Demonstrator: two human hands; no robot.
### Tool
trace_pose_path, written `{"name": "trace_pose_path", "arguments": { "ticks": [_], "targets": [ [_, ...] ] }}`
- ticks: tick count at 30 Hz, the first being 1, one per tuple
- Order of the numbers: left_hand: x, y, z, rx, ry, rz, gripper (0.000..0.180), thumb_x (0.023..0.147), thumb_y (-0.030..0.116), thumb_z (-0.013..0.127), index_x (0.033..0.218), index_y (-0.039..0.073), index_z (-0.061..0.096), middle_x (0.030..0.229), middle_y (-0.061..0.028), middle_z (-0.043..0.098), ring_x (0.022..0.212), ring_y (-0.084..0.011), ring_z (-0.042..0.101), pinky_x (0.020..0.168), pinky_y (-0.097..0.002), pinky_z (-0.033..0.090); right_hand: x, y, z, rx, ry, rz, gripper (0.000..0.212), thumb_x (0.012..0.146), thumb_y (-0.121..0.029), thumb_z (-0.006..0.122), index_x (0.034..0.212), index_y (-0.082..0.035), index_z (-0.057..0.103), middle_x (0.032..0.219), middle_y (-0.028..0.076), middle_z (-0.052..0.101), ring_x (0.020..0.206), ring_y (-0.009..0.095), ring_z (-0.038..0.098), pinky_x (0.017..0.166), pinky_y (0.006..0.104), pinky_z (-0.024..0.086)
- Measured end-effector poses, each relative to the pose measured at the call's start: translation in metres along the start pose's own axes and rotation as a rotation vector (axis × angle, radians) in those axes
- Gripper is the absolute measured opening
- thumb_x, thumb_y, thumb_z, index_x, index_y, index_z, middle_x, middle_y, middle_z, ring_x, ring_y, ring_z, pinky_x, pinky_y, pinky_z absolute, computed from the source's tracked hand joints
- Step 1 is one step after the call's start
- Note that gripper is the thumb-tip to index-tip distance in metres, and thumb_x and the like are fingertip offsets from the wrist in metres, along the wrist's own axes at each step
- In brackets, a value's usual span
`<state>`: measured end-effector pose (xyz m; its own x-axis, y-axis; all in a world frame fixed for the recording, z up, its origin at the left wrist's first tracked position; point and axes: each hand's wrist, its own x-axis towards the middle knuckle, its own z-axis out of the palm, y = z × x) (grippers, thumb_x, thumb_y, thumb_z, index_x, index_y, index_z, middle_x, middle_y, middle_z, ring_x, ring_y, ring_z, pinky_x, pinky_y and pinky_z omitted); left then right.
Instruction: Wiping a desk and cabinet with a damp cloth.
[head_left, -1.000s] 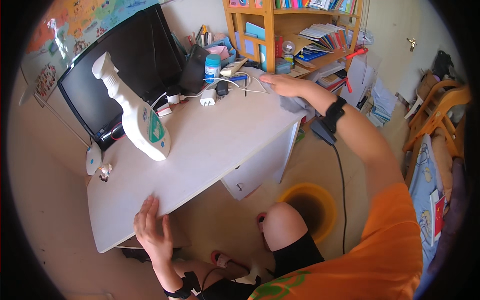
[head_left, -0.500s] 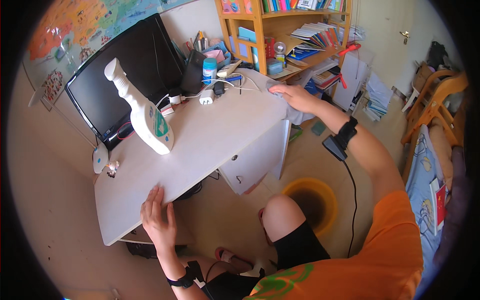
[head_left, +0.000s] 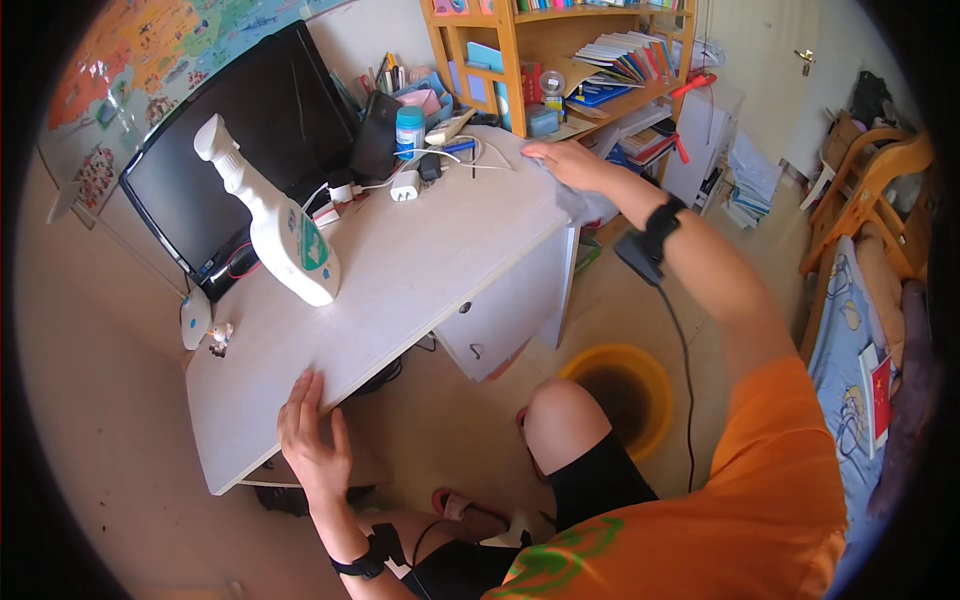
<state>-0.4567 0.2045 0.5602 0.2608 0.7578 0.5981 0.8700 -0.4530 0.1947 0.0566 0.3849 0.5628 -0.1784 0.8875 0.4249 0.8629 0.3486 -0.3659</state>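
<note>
At the far right corner of the white desk [head_left: 400, 265], my right hand [head_left: 570, 165] is closed over a grey cloth [head_left: 588, 207]. Part of the cloth drapes past the desk's right edge, and the fingers partly hide the rest. My left hand [head_left: 314, 435] lies on the desk's front edge, fingers stretched out, holding nothing. Beyond it stands a white spray bottle [head_left: 290, 245] with a green label. A small figurine [head_left: 221, 339] sits near the desk's left end.
A black monitor [head_left: 240, 150] backs the desk. A white charger [head_left: 405, 186], cables and a blue-capped bottle [head_left: 410, 132] lie close to the wooden bookshelf [head_left: 519, 70]. Below stands a yellow bucket [head_left: 655, 400]. A bed [head_left: 835, 340] is at the right.
My right hand has shifted slightly away from me along the desk's right edge with the cloth. My left hand stays at the front edge. The whole view has shifted a little.
</note>
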Motion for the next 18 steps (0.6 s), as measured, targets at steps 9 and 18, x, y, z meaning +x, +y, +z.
{"name": "trace_pose_path", "arguments": {
  "ticks": [9, 18],
  "targets": [
    [-0.006, -0.006, 0.001, -0.023, -0.024, -0.009, 0.049, 0.079, 0.001, 0.062, 0.128, 0.006, 0.06, 0.133, -0.013, 0.059, 0.124, -0.0324, 0.054, 0.106, -0.0446, 0.039, -0.026, -0.052, 0.002, -0.084, -0.049, 0.049, 0.039, 0.091, -0.005, 0.046, 0.128, -0.006, 0.056, 0.107, 0.025, 0.065, 0.098, 0.042, 0.063, 0.089, 0.0478, 0.05],
    [0.0, -0.003, -0.002, -0.014, -0.044, 0.005, 0.052, 0.079, 0.004, 0.062, 0.13, 0.006, 0.057, 0.134, -0.0145, 0.057, 0.126, -0.0336, 0.051, 0.107, -0.046, 0.037, -0.013, -0.043, -0.022, -0.159, -0.16, 0.031, 0.043, 0.089, -0.006, 0.044, 0.13, -0.007, 0.056, 0.107, 0.027, 0.065, 0.095, 0.044, 0.063, 0.088, 0.0482, 0.05]
  ]
}}
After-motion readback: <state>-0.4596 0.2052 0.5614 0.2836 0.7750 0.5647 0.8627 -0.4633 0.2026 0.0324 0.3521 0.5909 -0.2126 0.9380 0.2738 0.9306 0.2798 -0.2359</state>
